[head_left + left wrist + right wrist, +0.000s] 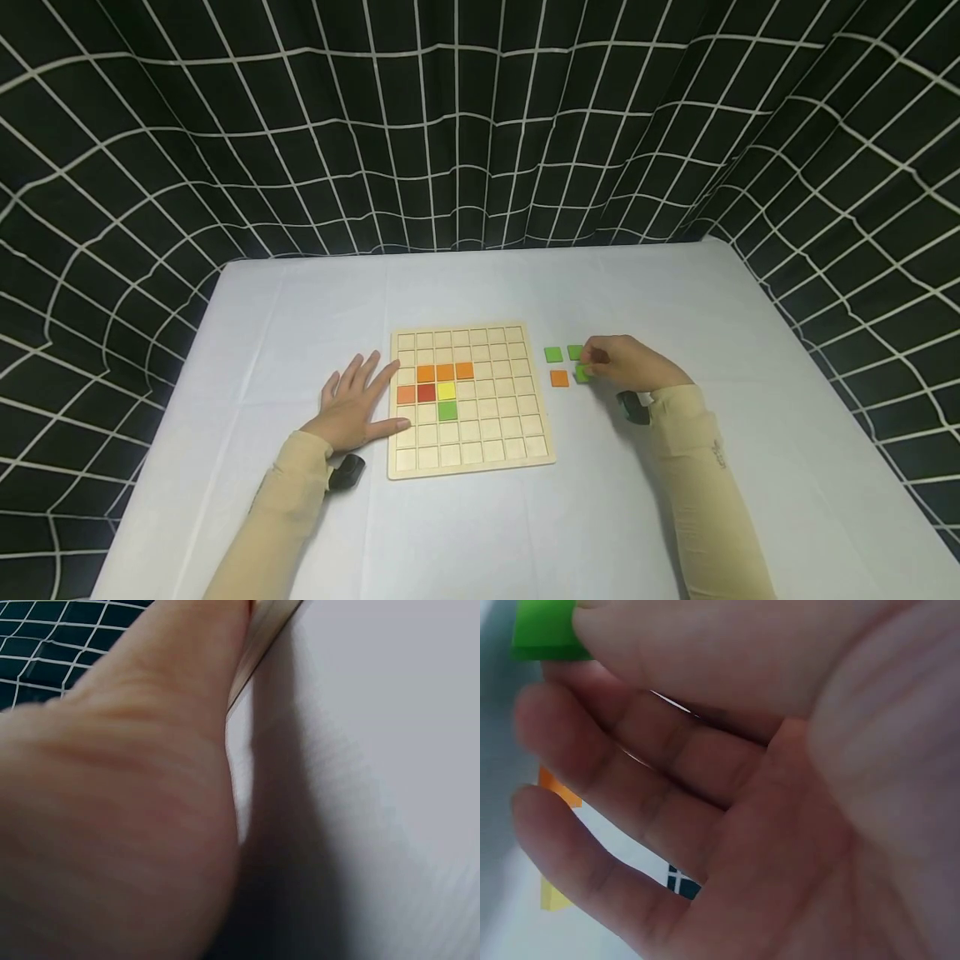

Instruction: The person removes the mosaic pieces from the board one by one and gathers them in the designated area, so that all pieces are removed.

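Note:
My left hand [351,408] lies with fingers spread at the left edge of a wooden grid board [495,472]; its thumb and index fingertip reach onto the board. The left wrist view holds mostly the base of that hand [127,802] close up. To the right of the board, my right hand [630,362] pinches a green square tile [582,374] between thumb and fingers. That green tile [549,630] shows at the top left of the right wrist view, under the thumb tip. Two more green tiles [553,355] and an orange tile [559,378] lie beside it.
On the board sit three orange tiles [446,372] in a row, a light orange tile [406,394], a red tile [426,392], a yellow tile [446,391] and a green tile [447,410]. White cloth [465,533] covers the table; a black curtain with white grid lines [450,150] surrounds it.

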Demonstrator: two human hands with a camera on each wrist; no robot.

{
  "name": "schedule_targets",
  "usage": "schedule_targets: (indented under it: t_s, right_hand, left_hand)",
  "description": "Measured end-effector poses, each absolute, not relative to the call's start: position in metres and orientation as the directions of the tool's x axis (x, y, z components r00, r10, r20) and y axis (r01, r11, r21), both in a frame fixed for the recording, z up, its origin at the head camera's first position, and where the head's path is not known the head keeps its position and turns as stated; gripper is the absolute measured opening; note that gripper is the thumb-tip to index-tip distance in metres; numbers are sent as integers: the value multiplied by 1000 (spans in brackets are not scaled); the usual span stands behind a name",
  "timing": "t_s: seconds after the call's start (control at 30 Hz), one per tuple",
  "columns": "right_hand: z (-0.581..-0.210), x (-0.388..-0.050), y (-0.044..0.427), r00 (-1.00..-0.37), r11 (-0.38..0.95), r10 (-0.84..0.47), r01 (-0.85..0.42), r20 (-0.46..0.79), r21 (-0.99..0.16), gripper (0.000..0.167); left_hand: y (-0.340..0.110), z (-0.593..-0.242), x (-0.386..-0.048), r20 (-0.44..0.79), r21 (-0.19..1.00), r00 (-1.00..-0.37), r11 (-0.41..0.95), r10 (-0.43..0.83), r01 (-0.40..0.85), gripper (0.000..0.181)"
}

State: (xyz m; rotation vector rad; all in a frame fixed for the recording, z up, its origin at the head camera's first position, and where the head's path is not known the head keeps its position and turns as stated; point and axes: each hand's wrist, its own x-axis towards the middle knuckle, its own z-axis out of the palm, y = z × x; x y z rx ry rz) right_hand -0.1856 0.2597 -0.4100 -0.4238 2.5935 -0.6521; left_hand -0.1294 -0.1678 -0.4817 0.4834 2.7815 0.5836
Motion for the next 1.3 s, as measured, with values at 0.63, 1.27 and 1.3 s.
schedule_targets:
  t_s: [0.63, 1.27, 1.3]
  right_hand:
    - [-420, -189, 258, -864, 882, -322, -125, -387, -454, 8]
    - [-425, -191, 256, -871, 885, -310, -119, -381, -449, 11]
    - [-424, -190, 256, -871, 883, -317, -127, -375, -451, 12]
  left_hand:
    - [-168, -477, -127, -170, 440, -913, 857, 372, 267, 94]
    - [-172, -491, -133, -186, 414, -911, 870, 369, 268, 97]
    - [-173, -492, -133, -185, 412, -911, 871, 369, 269, 97]
